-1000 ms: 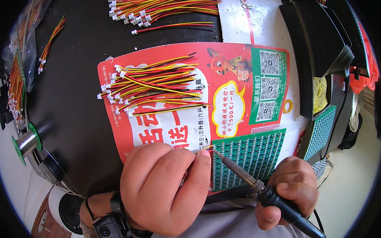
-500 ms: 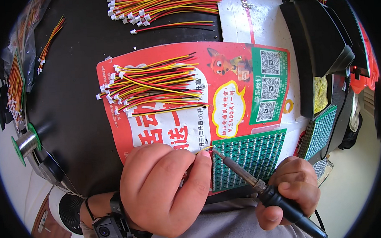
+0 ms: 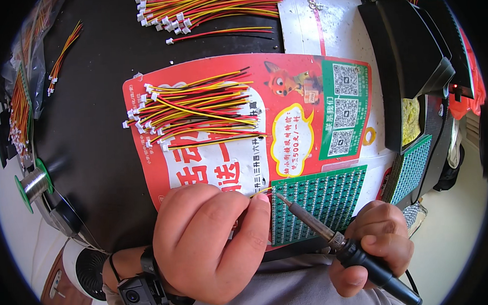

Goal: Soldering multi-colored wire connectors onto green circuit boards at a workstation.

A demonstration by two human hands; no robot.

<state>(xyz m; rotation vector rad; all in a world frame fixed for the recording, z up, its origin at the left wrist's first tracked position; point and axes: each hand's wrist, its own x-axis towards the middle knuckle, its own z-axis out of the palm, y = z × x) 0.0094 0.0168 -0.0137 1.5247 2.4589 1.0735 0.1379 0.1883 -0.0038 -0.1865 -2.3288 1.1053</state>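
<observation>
My right hand (image 3: 379,244) grips a black-handled soldering iron (image 3: 347,251), its tip over the left edge of a green circuit board panel (image 3: 321,203) near the top corner. Between the thumb and fingers of my left hand (image 3: 209,242) is pinched a thin wire lead (image 3: 261,190), with yellow and red strands showing at the panel's edge. The rest of that lead is hidden behind my fingers. Beyond my left hand, a bundle of red, yellow and black wire leads (image 3: 199,111) with white connectors lies on a red printed sheet (image 3: 301,86).
More wire leads (image 3: 212,11) lie at the far edge of the black table (image 3: 98,130). A solder spool (image 3: 35,184) stands at left, near a plastic bag of leads (image 3: 24,101). At right are a black stand (image 3: 412,50) with a yellow sponge (image 3: 409,122) and stacked green panels (image 3: 411,168).
The soldering iron's tip has shifted slightly right, off the wire ends, and my right hand has moved a little with it. My left hand stays in place.
</observation>
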